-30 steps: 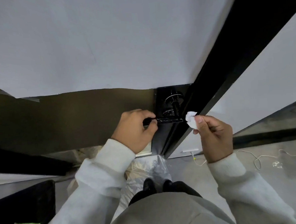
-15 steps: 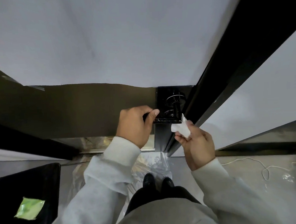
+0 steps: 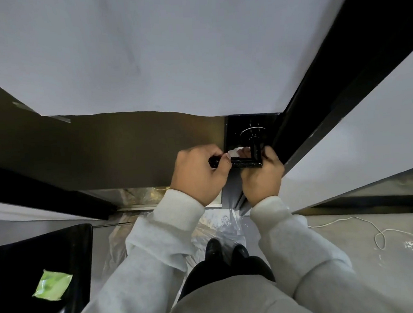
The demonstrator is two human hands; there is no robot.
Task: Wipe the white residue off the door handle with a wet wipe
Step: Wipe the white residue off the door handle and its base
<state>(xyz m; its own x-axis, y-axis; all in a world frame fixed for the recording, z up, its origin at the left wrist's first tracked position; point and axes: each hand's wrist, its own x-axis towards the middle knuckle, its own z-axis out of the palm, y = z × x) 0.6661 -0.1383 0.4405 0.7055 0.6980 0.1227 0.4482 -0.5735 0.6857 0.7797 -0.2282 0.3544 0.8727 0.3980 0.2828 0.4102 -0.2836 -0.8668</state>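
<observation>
A black lever door handle [image 3: 246, 164] juts from a black plate on the door, its round rose [image 3: 252, 132] just above. My left hand [image 3: 199, 175] is closed around the lever's free left end. My right hand [image 3: 261, 180] wraps the lever near its bend from below and holds a crumpled white wet wipe [image 3: 234, 152] against the far side of the lever. Most of the wipe is hidden behind the handle and my fingers. Any white residue on the lever is too small to tell.
The black door frame [image 3: 322, 96] runs diagonally up to the right, close to my right hand. A green wipe packet [image 3: 52, 284] lies on a black seat [image 3: 68, 239] at lower left. Clear plastic sheeting [image 3: 219, 225] covers the floor by my shoes; a white cord [image 3: 374, 233] trails right.
My right hand has carried the wipe left and up from beside the frame onto the lever, curling around it. My left hand has stayed on the lever's end.
</observation>
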